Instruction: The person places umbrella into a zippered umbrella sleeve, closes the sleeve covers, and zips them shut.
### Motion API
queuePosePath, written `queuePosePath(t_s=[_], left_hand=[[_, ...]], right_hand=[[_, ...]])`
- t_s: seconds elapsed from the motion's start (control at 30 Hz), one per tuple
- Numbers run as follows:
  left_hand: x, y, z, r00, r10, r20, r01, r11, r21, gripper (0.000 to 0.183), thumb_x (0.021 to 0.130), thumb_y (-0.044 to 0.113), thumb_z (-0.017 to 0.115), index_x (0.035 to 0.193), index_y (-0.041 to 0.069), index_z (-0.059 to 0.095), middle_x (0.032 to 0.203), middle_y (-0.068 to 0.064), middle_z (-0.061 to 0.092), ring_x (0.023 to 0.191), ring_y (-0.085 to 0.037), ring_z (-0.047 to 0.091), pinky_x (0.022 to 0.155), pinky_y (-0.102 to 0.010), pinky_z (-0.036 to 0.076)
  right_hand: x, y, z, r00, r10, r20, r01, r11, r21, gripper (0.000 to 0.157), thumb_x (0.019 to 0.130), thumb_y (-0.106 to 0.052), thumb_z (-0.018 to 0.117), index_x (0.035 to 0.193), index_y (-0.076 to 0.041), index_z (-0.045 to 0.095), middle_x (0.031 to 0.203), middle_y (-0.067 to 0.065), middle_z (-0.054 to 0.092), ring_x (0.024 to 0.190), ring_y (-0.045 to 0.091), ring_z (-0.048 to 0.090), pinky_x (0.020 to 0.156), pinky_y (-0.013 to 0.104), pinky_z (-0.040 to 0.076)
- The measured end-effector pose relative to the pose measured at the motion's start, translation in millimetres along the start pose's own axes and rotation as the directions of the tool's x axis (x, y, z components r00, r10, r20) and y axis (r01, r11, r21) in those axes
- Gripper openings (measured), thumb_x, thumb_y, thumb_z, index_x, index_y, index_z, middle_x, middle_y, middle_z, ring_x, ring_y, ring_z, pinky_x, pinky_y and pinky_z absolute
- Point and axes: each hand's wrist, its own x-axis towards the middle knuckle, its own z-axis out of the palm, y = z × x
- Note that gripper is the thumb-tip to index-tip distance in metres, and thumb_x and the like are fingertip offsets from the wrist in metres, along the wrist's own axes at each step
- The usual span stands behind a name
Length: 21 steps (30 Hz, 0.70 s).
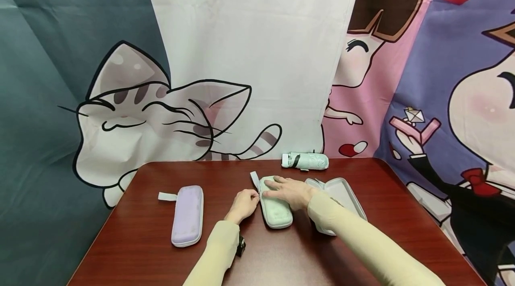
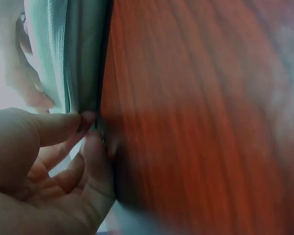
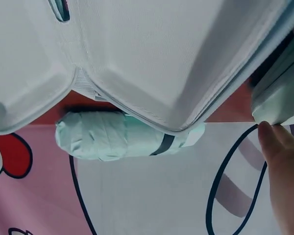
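A mint-green zippered case (image 1: 278, 215) lies closed on the table, a light wrist strap (image 1: 255, 179) sticking out from its far left corner. At its left side, my left hand (image 1: 244, 205) pinches the zipper pull between thumb and forefinger. The left wrist view shows this hand (image 2: 54, 161) close up at the zipper (image 2: 71, 73), its fingertips hiding most of the pull. My right hand (image 1: 293, 192) rests over the top of the case with fingers spread. In the right wrist view, the right hand's fingertips (image 3: 265, 129) touch the case's end.
To the right, partly behind my right forearm, a pale case (image 1: 342, 192) lies unfolded, its lining (image 3: 137, 58) showing. A mint folding umbrella (image 1: 307, 161) sits at the table's back edge. Left of my hands lies a lilac case (image 1: 187, 216) with a strap. A printed cloth (image 1: 249, 31) hangs behind.
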Motion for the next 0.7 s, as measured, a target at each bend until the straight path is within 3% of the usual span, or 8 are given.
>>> queuePosePath(t_s=[0.2, 0.47, 0.7], left_hand=[[2.7, -3.9, -2.3, 1.0, -0.008, 0.024, 0.008, 0.999, -0.031, 0.013, 0.092, 0.007, 0.062, 0.085, 0.011, 0.073, 0.084, 0.001, 0.067, 0.079, -0.015, 0.058, 0.073, -0.034, 0.047], [0.2, -5.7, -9.5, 0.994, -0.04, 0.106, 0.052, 0.991, -0.12, 0.018, 0.093, 0.009, 0.057, 0.091, 0.01, 0.075, 0.078, -0.002, 0.067, 0.048, -0.014, 0.058, 0.052, -0.028, 0.047], [-6.3, -7.0, -15.3, 0.995, -0.024, 0.102, 0.035, 0.994, -0.103, 0.018, 0.092, 0.007, 0.057, 0.088, 0.009, 0.075, 0.072, -0.003, 0.066, 0.047, -0.013, 0.058, 0.052, -0.028, 0.047]], right_hand=[[0.2, -0.1, 4.2, 1.0, 0.002, -0.023, -0.001, 0.999, 0.034, 0.084, 0.069, 0.002, 0.079, 0.14, -0.028, 0.045, 0.152, 0.009, 0.038, 0.136, 0.038, 0.037, 0.091, 0.048, 0.049], [1.4, -6.8, 9.4, 0.996, 0.094, -0.01, -0.092, 0.984, 0.153, 0.086, 0.07, -0.008, 0.084, 0.144, -0.026, 0.045, 0.153, 0.01, 0.036, 0.138, 0.038, 0.033, 0.094, 0.05, 0.047], [6.9, -14.3, 8.8, 0.991, 0.124, -0.044, -0.115, 0.98, 0.159, 0.086, 0.066, -0.015, 0.089, 0.141, -0.027, 0.048, 0.149, 0.01, 0.043, 0.134, 0.037, 0.039, 0.087, 0.053, 0.049]])
